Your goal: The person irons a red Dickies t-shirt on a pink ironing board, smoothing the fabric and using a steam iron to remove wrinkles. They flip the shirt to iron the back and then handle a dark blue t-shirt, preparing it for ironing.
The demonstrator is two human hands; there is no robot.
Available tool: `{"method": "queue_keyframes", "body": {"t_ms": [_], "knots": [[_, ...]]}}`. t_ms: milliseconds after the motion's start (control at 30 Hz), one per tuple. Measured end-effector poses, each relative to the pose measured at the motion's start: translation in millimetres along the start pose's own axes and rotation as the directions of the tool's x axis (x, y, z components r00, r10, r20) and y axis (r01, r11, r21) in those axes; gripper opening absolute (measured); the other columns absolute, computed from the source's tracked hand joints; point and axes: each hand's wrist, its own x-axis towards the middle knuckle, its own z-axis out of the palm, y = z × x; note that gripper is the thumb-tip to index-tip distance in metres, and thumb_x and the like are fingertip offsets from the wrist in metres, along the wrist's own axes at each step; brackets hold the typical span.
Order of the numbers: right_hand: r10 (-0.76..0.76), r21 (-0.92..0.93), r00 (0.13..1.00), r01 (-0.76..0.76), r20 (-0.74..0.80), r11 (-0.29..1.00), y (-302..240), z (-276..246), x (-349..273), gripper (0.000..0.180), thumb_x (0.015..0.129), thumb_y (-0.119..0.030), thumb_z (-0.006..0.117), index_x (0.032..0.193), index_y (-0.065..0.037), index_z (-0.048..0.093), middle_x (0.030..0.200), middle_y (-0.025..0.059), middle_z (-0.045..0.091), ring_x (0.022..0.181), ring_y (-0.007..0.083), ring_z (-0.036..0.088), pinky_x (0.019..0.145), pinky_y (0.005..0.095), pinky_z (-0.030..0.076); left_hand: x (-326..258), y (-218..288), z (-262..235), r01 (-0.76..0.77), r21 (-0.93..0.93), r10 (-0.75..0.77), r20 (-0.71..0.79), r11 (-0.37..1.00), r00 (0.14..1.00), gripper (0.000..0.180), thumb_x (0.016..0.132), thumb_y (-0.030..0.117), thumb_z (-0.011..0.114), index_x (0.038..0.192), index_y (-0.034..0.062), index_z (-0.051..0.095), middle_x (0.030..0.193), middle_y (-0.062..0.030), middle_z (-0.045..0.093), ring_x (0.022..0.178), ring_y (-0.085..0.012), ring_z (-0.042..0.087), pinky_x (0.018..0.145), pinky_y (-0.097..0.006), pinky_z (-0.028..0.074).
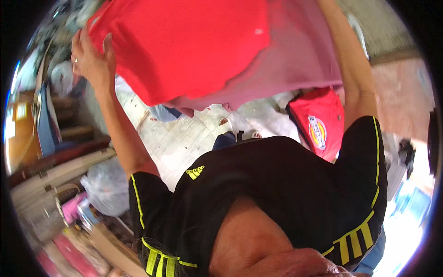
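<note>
A bright red cloth (184, 51), perhaps a garment, spreads across the top of the view. It lies over a mauve cloth (295, 60), whose lower edge hangs in loose folds. My left hand (94, 57), with a ring on one finger, is at the red cloth's left edge. Its fingers stretch upward and its thumb stands apart against the red fabric. My right forearm reaches up along the mauve cloth's right side; the right hand lies beyond the top edge. What bears the cloths underneath is hidden.
Below the cloths is a pale tiled floor (170, 138) with my sandalled feet. A red bag-like item (320, 122) with a round emblem is near my right side. On the left are a clear plastic bag (108, 184), an orange-brown box (27, 134) and piled goods.
</note>
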Motion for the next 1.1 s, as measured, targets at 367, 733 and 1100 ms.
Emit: {"method": "queue_keyframes", "body": {"t_ms": [367, 733, 1100], "knots": [[0.57, 0.411, 0.798, -0.46, -0.197, 0.787, -12.6, -43.5, -279.6, 0.032, 0.088, 0.0, 0.061, 0.12, -0.002, 0.059, 0.106, 0.0086, 0.064, 0.098, 0.0161, 0.061, 0.084, 0.0272, 0.048, -188.4, 263.8, -12.6, 0.844, -0.534, 0.925, 0.343, 0.05, 0.162, 0.028, 0.086, 0.005, 0.07, 0.113, 0.0055, 0.065, 0.098, -0.0082, 0.069, 0.081, -0.0182, 0.065, 0.07, -0.032, 0.051], [0.734, 0.564, 0.434, -0.47, -0.522, 0.679, -50.8, -57.2, -496.4, 0.018, 0.095, 0.004, 0.057, 0.114, 0.004, 0.058, 0.098, 0.0076, 0.066, 0.089, 0.0119, 0.062, 0.078, 0.0247, 0.05, -428.0, 367.5, 115.6, 0.741, -0.433, 0.802, 0.55, 0.513, -0.233, 0.037, 0.093, 0.022, 0.066, 0.124, 0.0036, 0.058, 0.104, -0.0121, 0.069, 0.083, -0.019, 0.066, 0.075, -0.032, 0.054], [0.999, 0.06, 0.012, -0.998, 0.042, 0.009, -109.6, 65.2, -690.1, 0.023, 0.087, -0.014, 0.065, 0.107, -0.005, 0.063, 0.099, 0.0201, 0.067, 0.091, 0.0385, 0.067, 0.079, 0.0453, 0.054, -495.6, 243.9, 118.9, 0.501, -0.315, 0.58, 0.588, 0.806, -0.563, 0.037, 0.095, 0.027, 0.064, 0.123, 0.0037, 0.06, 0.105, -0.0139, 0.07, 0.099, -0.0226, 0.068, 0.087, -0.033, 0.051]]}}
